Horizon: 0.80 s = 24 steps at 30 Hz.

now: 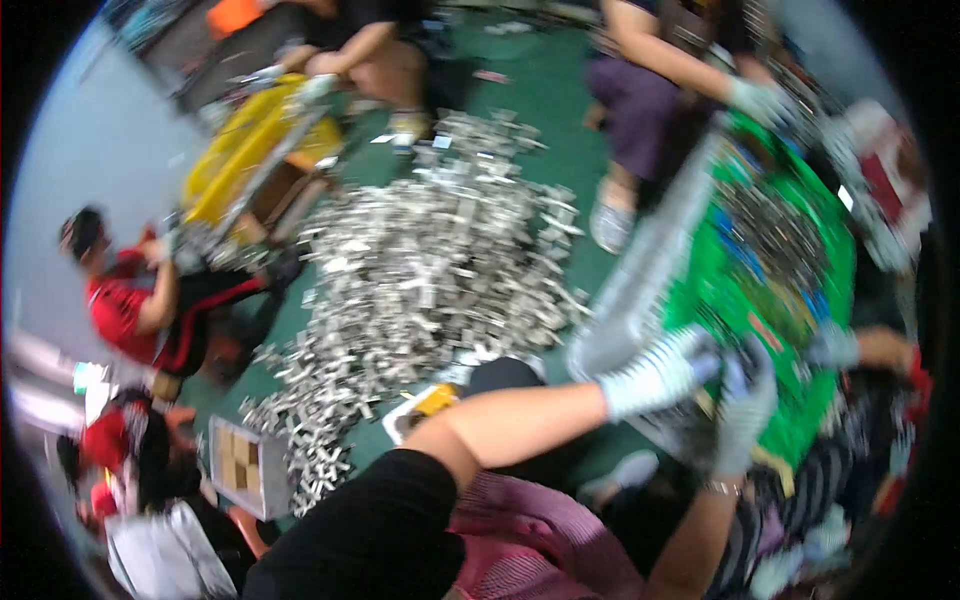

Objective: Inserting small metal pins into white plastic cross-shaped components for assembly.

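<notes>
Both my hands, in white knit gloves with grey-blue fingertips, meet at the near edge of a green plastic sheet (690, 290) on the right. My left hand (655, 375) reaches across from the lower middle, its fingers closed and pointing right. Close beside it is my right hand (745, 410), upright with bent fingers; a band circles that wrist. Blur and the gloves hide what lies between the fingers. On the sheet, just beyond my hands, lies a heap of thin dark metal parts (785, 235) with some blue pieces.
A wide pile of small silvery metal pieces (430, 260) covers the green floor (545, 90). A grey bin (248, 468) holds tan boxes. Co-workers sit around the pile; one gloved hand (835, 348) is close to my right. A yellow-lined container (235, 150) stands far left.
</notes>
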Each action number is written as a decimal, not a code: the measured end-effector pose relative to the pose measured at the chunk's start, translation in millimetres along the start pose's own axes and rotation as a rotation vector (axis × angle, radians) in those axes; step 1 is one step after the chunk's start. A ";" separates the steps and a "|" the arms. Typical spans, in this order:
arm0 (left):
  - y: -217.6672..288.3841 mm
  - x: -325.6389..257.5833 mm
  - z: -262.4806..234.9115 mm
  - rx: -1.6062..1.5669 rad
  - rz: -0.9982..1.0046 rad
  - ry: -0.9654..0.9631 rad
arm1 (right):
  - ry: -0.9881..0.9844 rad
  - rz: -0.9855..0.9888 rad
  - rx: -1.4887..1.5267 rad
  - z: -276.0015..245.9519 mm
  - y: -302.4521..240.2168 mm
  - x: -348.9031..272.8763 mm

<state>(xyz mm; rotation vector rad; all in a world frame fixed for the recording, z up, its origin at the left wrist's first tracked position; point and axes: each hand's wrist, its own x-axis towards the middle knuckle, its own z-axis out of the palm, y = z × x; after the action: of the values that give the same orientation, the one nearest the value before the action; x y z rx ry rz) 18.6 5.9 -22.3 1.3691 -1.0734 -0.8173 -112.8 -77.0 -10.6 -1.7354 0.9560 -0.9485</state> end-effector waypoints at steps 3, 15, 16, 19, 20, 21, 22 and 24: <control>20.0 1.3 5.6 -0.124 -0.072 -0.101 | -0.004 -0.023 0.014 -17.3 6.2 -1.2; -0.9 4.6 2.7 -0.257 0.006 -0.055 | -0.049 0.022 0.041 -1.7 12.9 5.3; -0.3 5.7 2.5 -0.267 -0.030 -0.063 | -0.050 0.021 0.039 -1.5 12.3 5.9; 12.1 5.6 -0.5 -0.318 -0.147 -0.100 | -0.026 0.019 0.059 0.4 12.5 3.4; 16.2 5.5 -1.0 -0.355 -0.229 -0.126 | 0.007 -0.018 0.098 2.4 14.9 1.7; 11.7 5.7 0.6 -0.354 -0.229 -0.120 | 0.033 -0.057 0.140 6.0 14.7 -0.2; 3.0 7.3 4.8 -0.363 -0.228 -0.100 | 0.027 -0.058 0.143 7.1 11.0 -1.0; -6.1 8.3 8.7 -0.371 -0.229 -0.079 | -0.014 0.023 0.057 6.6 1.3 -1.3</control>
<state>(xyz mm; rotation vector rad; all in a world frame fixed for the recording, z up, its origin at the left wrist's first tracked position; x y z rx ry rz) 14.1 -5.4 -28.2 1.1614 -0.7820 -1.1834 -107.6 -73.9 -14.1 -1.6778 0.9291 -0.9390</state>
